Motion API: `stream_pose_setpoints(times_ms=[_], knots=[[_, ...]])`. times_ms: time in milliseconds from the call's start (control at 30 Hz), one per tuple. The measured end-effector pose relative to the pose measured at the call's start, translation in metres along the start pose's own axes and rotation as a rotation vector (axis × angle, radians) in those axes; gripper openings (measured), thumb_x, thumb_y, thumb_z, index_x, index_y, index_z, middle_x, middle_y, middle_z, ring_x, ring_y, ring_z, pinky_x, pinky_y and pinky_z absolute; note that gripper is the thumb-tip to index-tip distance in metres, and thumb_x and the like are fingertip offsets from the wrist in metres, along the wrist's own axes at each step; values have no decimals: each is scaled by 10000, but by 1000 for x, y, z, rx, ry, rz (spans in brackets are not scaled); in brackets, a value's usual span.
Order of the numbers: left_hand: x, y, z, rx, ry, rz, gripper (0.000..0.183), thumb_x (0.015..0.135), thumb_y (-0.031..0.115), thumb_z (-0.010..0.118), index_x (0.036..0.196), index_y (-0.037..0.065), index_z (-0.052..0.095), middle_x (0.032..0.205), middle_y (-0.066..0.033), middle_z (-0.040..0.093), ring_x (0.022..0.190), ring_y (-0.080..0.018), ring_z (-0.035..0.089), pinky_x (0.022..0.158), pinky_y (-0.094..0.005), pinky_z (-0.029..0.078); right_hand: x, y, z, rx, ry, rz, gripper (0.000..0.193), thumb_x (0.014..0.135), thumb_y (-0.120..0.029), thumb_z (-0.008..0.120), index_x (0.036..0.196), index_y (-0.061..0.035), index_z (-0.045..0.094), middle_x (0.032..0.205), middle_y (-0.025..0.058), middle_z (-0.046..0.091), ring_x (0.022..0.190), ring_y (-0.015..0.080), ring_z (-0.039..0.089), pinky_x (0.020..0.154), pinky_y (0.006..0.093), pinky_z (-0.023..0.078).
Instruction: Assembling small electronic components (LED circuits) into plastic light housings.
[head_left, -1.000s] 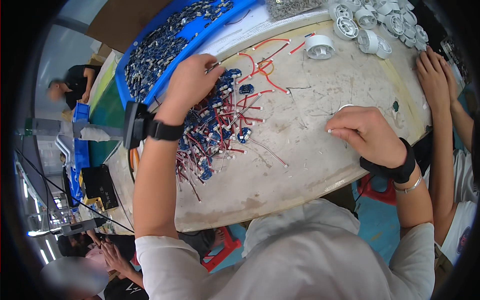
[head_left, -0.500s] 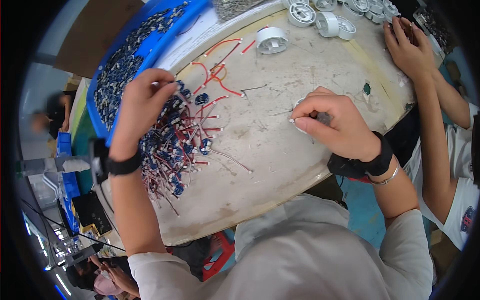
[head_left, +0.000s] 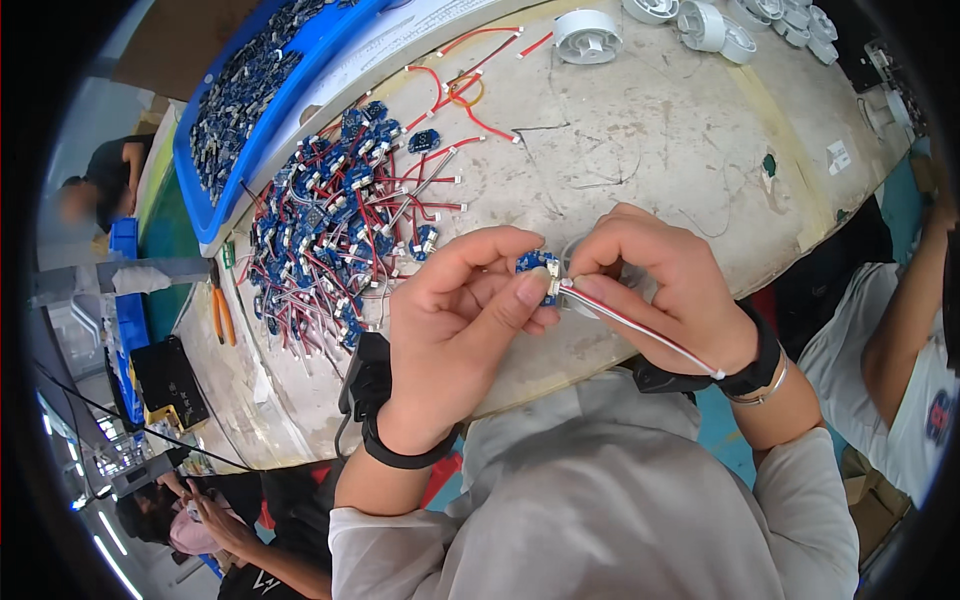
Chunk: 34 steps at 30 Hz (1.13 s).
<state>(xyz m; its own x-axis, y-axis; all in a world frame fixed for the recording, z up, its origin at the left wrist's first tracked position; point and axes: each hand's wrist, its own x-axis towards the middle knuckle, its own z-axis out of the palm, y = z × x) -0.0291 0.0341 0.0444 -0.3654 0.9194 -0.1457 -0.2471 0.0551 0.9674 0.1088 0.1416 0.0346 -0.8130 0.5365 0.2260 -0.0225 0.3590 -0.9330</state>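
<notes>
My left hand (head_left: pixel 450 320) pinches a small blue circuit board (head_left: pixel 532 262) between thumb and fingers, over the near middle of the table. Along the board's right side is a pale connector. Right beside it, my right hand (head_left: pixel 665 285) is closed on a cable (head_left: pixel 645 328) with red and white wires. The cable's near end meets the board's connector; whether it is fully seated I cannot tell. Its free end, with a small white plug, trails toward my right wrist. Behind my right fingers shows part of a pale round piece (head_left: pixel 572 255), mostly hidden.
Left of my hands lies a heap of blue boards with cables (head_left: pixel 320 220). Beyond it stands a blue tray (head_left: pixel 208 215) full of small boards. Loose red cables (head_left: pixel 490 125) and white round housings (head_left: pixel 588 38) lie farther back. Orange-handled pliers (head_left: pixel 222 315) rest left; a co-worker's arm (head_left: pixel 905 290) is right.
My left hand has come right from the heap, bringing a blue board to my right hand. The cable in my right hand now shows clearly. The co-worker's hands have left the table's far right. My view has shifted.
</notes>
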Motion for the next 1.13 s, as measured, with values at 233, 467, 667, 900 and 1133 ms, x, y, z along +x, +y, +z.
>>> stream_pose_setpoints(times_ms=[233,467,667,900,1133], knots=[[-2,4,0,-4,-28,-27,213,785,-15,574,994,-28,538,777,-92,584,600,-131,584,537,-219,487,-5,-3,2,-247,117,-182,71,721,-57,601,748,-74,537,674,30,529,635,202,463,635,312,360],[-4,5,-1,-67,-102,-70,206,799,-24,572,998,-55,531,813,-69,606,649,-90,588,571,-186,477,-8,-1,5,-533,217,-366,138,608,-63,626,704,-96,533,658,2,500,638,187,454,632,311,350],[-6,5,4,-5,7,-72,203,761,-22,598,955,-53,543,730,-90,596,566,-127,579,525,-211,482,-9,-5,4,-608,226,-400,148,588,-63,626,699,-87,532,636,2,490,625,191,449,630,314,348],[-4,2,-2,-125,-99,-91,193,794,-17,581,979,-49,538,802,-70,609,650,-97,595,563,-190,482,-8,-2,5,-407,210,-283,187,563,-10,630,681,-96,513,605,14,480,586,195,434,616,304,337],[-3,-1,-3,-80,-98,-88,193,795,-6,587,980,-40,542,807,-67,609,651,-103,599,568,-189,483,-9,1,0,-487,174,-316,171,593,-59,646,702,-100,521,616,20,494,618,211,442,620,317,335]])
